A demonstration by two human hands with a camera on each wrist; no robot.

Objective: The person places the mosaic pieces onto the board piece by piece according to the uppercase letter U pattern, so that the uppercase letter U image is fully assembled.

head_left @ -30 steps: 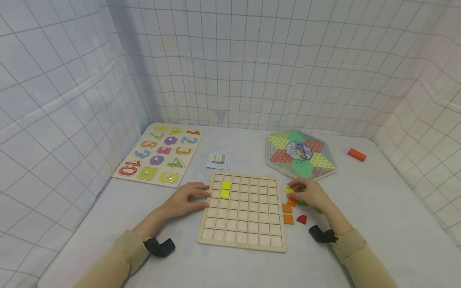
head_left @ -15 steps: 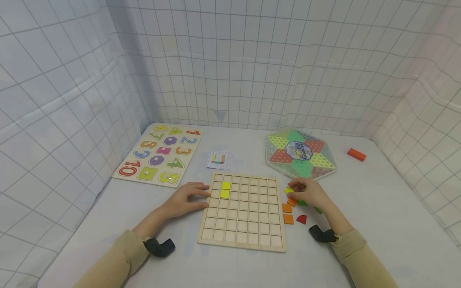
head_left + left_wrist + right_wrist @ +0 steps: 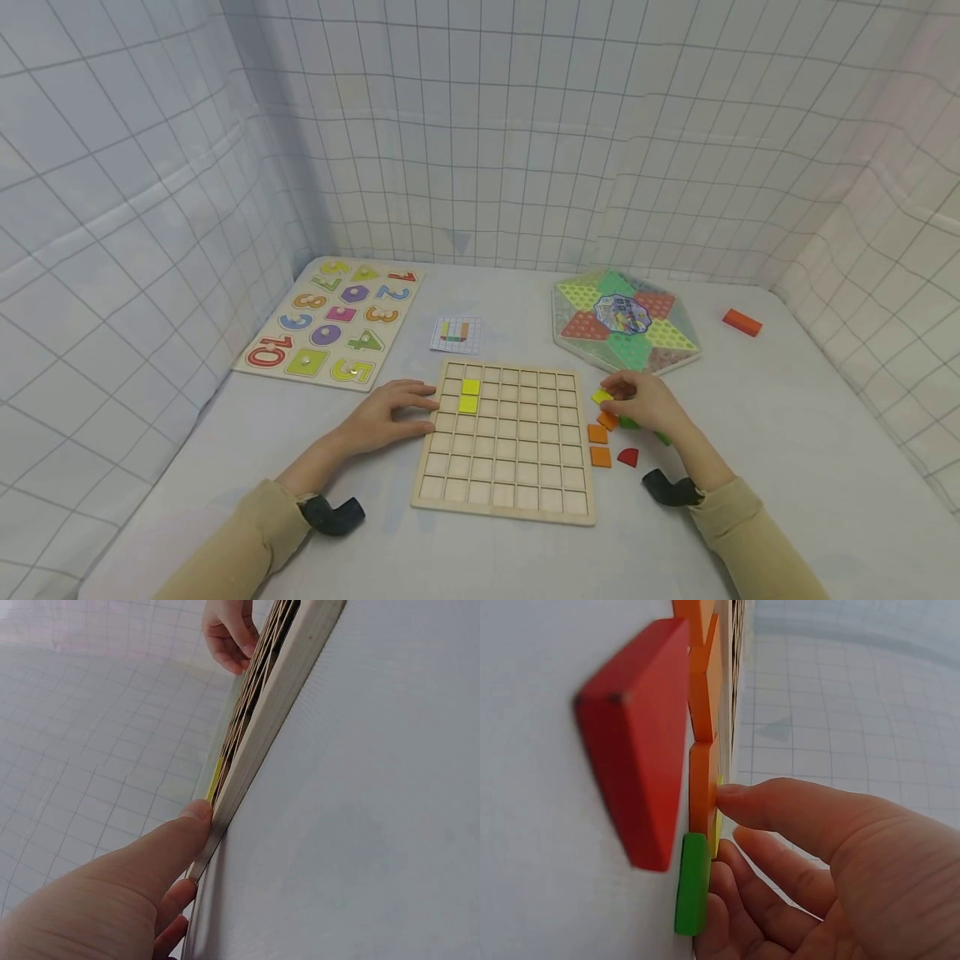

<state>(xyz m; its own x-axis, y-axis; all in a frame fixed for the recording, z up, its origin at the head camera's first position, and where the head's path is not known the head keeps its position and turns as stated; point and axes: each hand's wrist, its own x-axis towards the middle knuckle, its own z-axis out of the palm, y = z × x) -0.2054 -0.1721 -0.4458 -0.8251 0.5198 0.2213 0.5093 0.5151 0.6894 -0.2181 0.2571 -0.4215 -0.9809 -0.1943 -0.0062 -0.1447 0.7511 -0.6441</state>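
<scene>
A wooden grid board [image 3: 495, 510] lies in the middle of the table, with two yellow square tiles [image 3: 469, 396] in its upper left cells. My left hand [image 3: 384, 415] rests against the board's left edge, fingers extended; the left wrist view shows its thumb [image 3: 196, 810] touching the rim. Right of the board, my right hand [image 3: 645, 406] pinches a yellow tile [image 3: 602, 397] between thumb and fingers, low at the table. In the right wrist view, orange tiles [image 3: 703, 776], a green tile [image 3: 693, 885] and a red quarter-round tile [image 3: 641, 742] lie around that hand.
A number puzzle board [image 3: 330, 325] lies at the back left. Beside it is a small pattern card [image 3: 457, 334]. A hexagonal board-game box [image 3: 626, 321] sits behind my right hand, and a red-orange block [image 3: 742, 322] lies far right. Grid-patterned cloth walls [image 3: 510, 150] surround the table.
</scene>
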